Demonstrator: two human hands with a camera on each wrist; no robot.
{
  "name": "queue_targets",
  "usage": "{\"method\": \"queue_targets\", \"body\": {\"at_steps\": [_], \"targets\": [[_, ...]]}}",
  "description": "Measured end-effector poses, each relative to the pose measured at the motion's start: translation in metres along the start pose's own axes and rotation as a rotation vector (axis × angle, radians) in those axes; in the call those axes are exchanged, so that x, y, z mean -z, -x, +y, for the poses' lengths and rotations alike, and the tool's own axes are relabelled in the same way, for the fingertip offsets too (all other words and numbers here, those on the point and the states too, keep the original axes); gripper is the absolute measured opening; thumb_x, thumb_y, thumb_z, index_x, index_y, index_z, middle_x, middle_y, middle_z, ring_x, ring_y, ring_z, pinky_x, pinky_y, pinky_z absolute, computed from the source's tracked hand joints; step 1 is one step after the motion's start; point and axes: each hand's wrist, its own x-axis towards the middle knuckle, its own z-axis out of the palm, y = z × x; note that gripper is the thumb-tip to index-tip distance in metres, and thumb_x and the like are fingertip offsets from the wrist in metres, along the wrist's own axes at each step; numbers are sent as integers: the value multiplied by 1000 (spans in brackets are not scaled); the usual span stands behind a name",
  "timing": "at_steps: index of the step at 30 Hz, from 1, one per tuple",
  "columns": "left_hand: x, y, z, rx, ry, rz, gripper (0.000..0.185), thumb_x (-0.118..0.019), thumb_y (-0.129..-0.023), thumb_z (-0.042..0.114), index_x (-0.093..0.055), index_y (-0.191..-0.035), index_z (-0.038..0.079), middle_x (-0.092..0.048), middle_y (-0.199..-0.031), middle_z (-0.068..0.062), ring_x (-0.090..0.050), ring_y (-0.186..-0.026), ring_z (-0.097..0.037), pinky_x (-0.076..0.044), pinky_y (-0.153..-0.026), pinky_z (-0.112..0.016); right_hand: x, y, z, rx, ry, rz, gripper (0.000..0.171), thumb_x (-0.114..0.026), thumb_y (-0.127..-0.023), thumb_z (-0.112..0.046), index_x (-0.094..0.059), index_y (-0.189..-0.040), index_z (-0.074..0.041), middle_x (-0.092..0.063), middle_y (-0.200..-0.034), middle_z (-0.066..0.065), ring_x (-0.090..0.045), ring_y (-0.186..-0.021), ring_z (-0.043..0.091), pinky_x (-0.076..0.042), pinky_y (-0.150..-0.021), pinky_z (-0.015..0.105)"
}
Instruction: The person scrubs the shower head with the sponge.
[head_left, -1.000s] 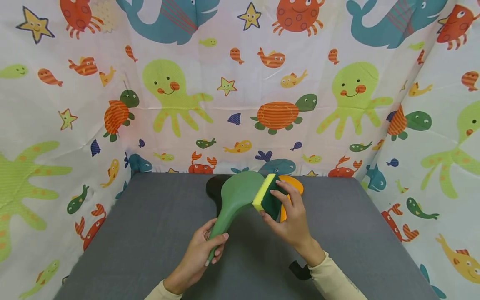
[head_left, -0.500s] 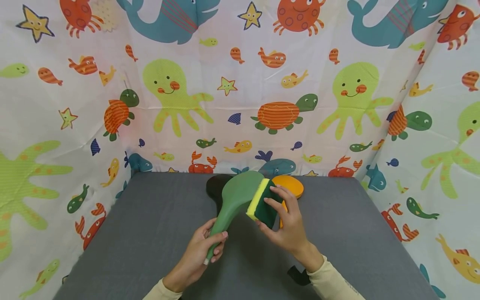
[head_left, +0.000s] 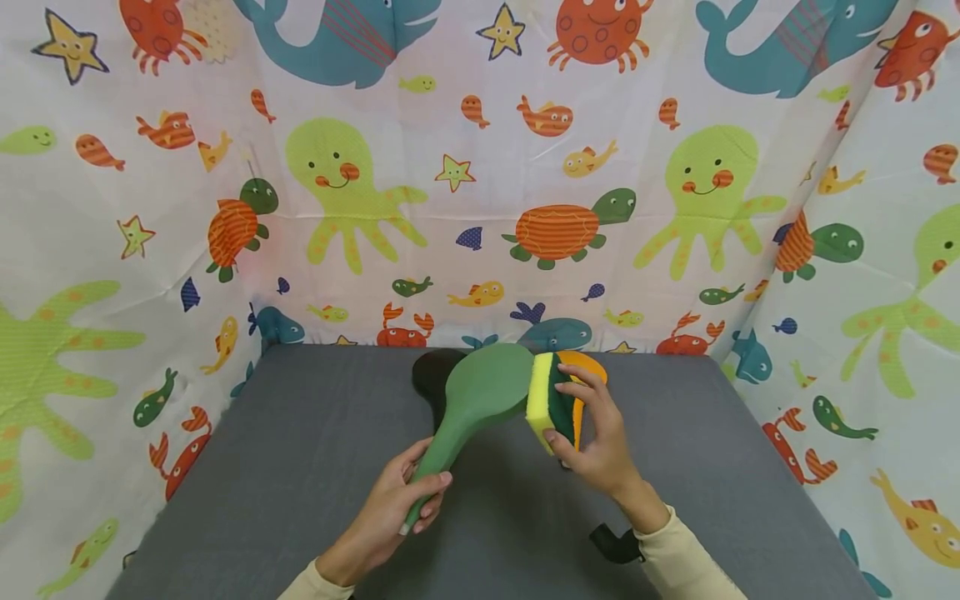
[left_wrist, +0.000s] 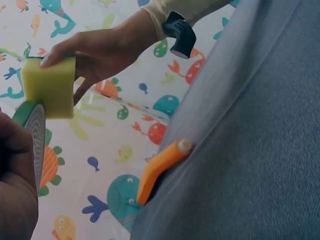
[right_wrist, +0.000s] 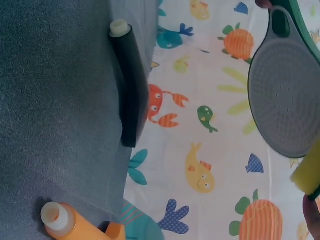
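Observation:
My left hand (head_left: 422, 498) grips the handle of a green paddle (head_left: 486, 387) and holds it tilted above the grey table (head_left: 300, 467). My right hand (head_left: 576, 418) pinches a yellow and dark green sponge (head_left: 546, 403) against the paddle's right edge. In the left wrist view the yellow sponge (left_wrist: 50, 87) touches the rim of the green paddle (left_wrist: 33, 131) under my right hand (left_wrist: 100, 50). The right wrist view shows the green paddle's grey dimpled face (right_wrist: 287, 105) and a corner of the sponge (right_wrist: 307, 175).
An orange paddle (head_left: 589, 372) and a black paddle (head_left: 426, 375) lie at the table's far edge, behind the green one. Their handles appear as the orange handle (right_wrist: 75, 225) and the black handle (right_wrist: 127, 85). A sea-animal curtain (head_left: 480, 167) encloses the table on three sides.
My right hand has moved the sponge off the paddle's face to its right edge and turned it more upright. My left hand keeps its hold on the handle, shifted slightly.

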Motion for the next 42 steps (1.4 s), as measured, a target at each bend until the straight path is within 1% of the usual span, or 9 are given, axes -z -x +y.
{"method": "queue_targets", "body": {"at_steps": [3,6,12,18,22,25,29,36,42], "targets": [[3,2,-1,-3,-14,-22,59,-62,-96,16,-34,-147,6,-51,-72,4,-42,-51,-4,-38,-44,-20,5,-2,2,-28,-34,7,51,-71,-78,-17,-56,-119,9,-49,-132,33,-51,-122,33,-46,-92,16],[6,4,-1,-13,-37,-48,58,-61,-96,15,-34,-147,6,-51,-74,4,-42,-51,-4,-38,-44,-21,9,-4,4,-41,-61,10,52,-71,-76,-15,-56,-121,8,-49,-135,30,-50,-127,30,-46,-94,18],[8,6,-2,-26,-58,-87,56,-61,-97,14,-36,-146,5,-53,-77,4,-43,-51,-4,-38,-45,-20,13,-6,6,-62,-94,4,55,-69,-74,-8,-55,-124,8,-48,-137,29,-47,-130,31,-44,-98,21],[7,5,-1,-27,-40,-72,58,-60,-96,12,-34,-148,3,-55,-78,4,-43,-51,-3,-38,-44,-19,11,-4,1,-99,-70,0,57,-71,-70,-5,-56,-124,5,-47,-139,27,-47,-129,29,-45,-97,19],[6,2,0,-24,-38,-27,58,-60,-96,12,-35,-148,4,-53,-76,4,-43,-52,-4,-38,-45,-19,9,-2,-3,-83,-40,-16,56,-74,-71,-11,-58,-123,2,-48,-138,25,-49,-124,30,-47,-94,16],[5,0,1,-27,-34,-5,55,-59,-97,11,-36,-146,4,-52,-74,4,-42,-52,-4,-38,-45,-19,7,0,-6,-44,-2,-37,54,-77,-76,-24,-60,-121,1,-48,-137,25,-50,-123,33,-46,-99,17],[7,-2,0,-34,-34,-17,55,-60,-96,11,-36,-146,3,-52,-73,4,-42,-51,-4,-38,-44,-19,8,1,-7,10,14,-41,55,-75,-80,-34,-60,-118,2,-48,-135,28,-49,-124,33,-43,-104,19],[15,0,-1,-80,-125,-51,58,-63,-93,9,-38,-145,1,-54,-72,2,-44,-49,-5,-38,-42,-20,17,-1,-5,35,-45,-75,52,-71,-82,-26,-58,-119,6,-49,-135,28,-49,-126,28,-46,-99,18],[20,4,-2,-102,-229,-81,60,-64,-92,8,-41,-147,6,-55,-70,0,-46,-49,-7,-40,-39,-26,25,-2,-6,5,-67,-93,50,-66,-75,-13,-57,-120,6,-50,-135,27,-50,-126,27,-45,-100,19]]}}
